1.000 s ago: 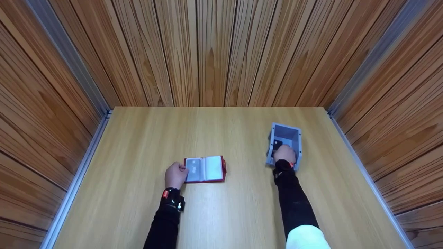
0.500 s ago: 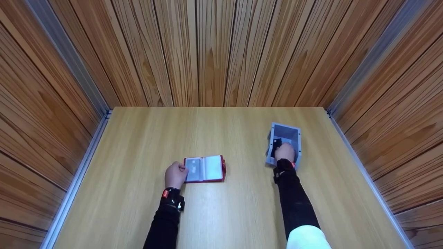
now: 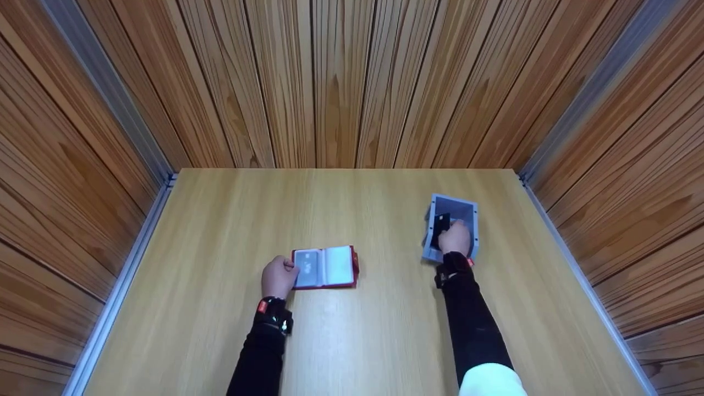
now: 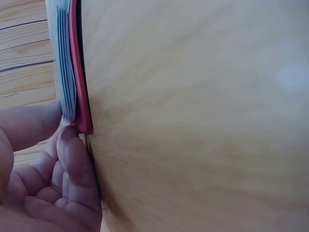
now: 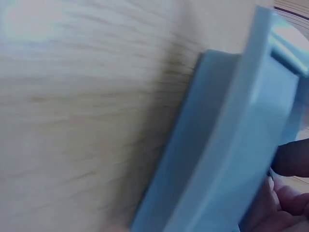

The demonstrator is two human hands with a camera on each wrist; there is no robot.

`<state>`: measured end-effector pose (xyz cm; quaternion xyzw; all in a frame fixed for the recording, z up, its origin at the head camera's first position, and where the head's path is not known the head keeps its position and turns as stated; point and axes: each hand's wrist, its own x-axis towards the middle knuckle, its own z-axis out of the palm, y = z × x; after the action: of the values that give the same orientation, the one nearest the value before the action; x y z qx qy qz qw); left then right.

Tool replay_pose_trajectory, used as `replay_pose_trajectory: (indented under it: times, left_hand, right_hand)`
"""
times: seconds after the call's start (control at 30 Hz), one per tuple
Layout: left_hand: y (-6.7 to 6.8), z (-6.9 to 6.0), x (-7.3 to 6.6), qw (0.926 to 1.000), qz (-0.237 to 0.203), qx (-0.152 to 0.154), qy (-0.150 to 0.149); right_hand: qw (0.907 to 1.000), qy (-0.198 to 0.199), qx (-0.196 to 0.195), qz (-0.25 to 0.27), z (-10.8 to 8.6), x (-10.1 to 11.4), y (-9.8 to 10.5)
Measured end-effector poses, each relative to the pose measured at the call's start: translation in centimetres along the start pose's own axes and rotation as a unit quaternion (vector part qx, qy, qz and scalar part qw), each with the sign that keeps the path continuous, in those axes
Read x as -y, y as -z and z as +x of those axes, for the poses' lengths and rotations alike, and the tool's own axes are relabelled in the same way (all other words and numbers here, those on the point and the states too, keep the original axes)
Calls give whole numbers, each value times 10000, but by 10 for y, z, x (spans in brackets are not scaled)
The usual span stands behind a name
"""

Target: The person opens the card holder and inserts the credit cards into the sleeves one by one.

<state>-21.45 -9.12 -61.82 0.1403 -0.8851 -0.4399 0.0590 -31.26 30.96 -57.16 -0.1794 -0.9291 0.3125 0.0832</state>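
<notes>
An open red card holder point(image 3: 355, 269) with clear plastic sleeves lies on the table left of centre. At its left edge, my left hand point(image 3: 279, 279) pinches the sleeves and cover; in the left wrist view the thumb rests on the stacked sleeves point(image 4: 65, 63) and a bent finger lies beneath, by the red cover. Inside a grey-blue bin point(image 3: 476, 220), my right hand point(image 3: 455, 237) grips a black card point(image 3: 441, 224) whose upper part shows left of the fingers. The bin's wall hides most of that grip in the right wrist view.
The bin stands at the right of the wooden table point(image 3: 385, 330), its open top towards me. Wood-panelled walls point(image 3: 335, 82) enclose the table at the back and both sides, with metal rails along the side edges.
My right hand has risen slightly inside the bin, and more of the black card shows beside its fingers. The left hand and card holder have stayed in place.
</notes>
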Motion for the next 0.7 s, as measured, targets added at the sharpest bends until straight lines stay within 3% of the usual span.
replay_pose_trajectory:
  times: [0.37, 0.7]
  left_hand:
    - [0, -1, -2, 9997, -46, 140, 179]
    - [0, 0, -2, 9996, 10, 185, 201]
  right_hand:
    - [9970, 57, -457, 620, -2, 1, 17]
    - [9902, 317, -722, 1151, -13, 26, 36]
